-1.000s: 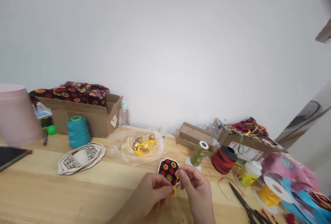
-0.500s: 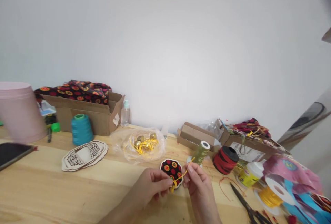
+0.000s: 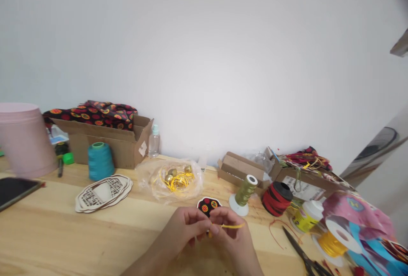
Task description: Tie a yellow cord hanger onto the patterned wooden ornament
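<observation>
Both my hands meet low in the middle of the head view, fingertips pinched together. A yellow cord (image 3: 233,226) is held between them, and its loose end sticks out to the right across my right hand (image 3: 234,235). My left hand (image 3: 189,227) pinches the cord close to the right fingertips; a bit of yellow shows just below. Right behind the fingers is a scalloped piece covered in black floral fabric (image 3: 206,206) with a pale edge. My hands hide its lower part, and I cannot tell whether they touch it.
On the left stand a teal thread cone (image 3: 100,161), stacked wooden cutouts (image 3: 103,193) and a cardboard box (image 3: 95,144). A plastic bag with bells (image 3: 178,180) lies behind my hands. To the right are an olive thread spool (image 3: 245,191), red cord roll (image 3: 276,199), glue bottle (image 3: 307,215) and scissors (image 3: 301,252).
My right hand has moved left to meet the left fingertips. The cord end, which stood up from the right fingers, now lies sideways. More of the fabric piece is covered.
</observation>
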The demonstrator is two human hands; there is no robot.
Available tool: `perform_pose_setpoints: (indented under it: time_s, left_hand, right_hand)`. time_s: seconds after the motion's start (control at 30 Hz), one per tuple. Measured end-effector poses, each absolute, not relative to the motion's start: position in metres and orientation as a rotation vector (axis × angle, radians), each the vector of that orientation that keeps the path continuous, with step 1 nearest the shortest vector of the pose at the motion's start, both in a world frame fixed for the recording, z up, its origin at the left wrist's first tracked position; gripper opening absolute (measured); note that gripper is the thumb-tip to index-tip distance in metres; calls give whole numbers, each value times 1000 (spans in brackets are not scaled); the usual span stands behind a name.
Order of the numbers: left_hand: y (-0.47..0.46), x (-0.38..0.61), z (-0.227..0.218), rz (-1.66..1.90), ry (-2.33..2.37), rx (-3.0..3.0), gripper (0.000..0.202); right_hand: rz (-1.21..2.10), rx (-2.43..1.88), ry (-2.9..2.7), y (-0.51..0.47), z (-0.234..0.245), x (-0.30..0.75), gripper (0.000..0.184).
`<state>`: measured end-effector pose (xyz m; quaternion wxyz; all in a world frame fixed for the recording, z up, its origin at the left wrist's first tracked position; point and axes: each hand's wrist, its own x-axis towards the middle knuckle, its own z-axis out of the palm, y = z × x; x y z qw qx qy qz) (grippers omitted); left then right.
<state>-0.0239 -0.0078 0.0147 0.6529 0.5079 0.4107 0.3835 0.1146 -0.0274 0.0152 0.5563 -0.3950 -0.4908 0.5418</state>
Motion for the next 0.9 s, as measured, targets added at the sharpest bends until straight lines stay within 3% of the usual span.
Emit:
perform_pose_setpoints:
  time_s: [0.1, 0.27, 0.5, 0.9]
  left_hand:
    - [-7, -25, 15, 861, 912, 1154, 24]
    - [-3, -32, 21, 854, 785, 1040, 23]
    - [-11, -30, 25, 886, 402, 574, 15]
    - [-18, -20, 10, 876, 343, 582, 19]
  right_hand:
    - [1208, -1077, -1116, -27, 16, 115, 16]
    - [1125, -1101, -957, -22, 17, 124, 19]
    - [1317, -965, -1019, -21, -1, 114, 9]
    - [1351, -982, -1097, -26, 3, 106, 13]
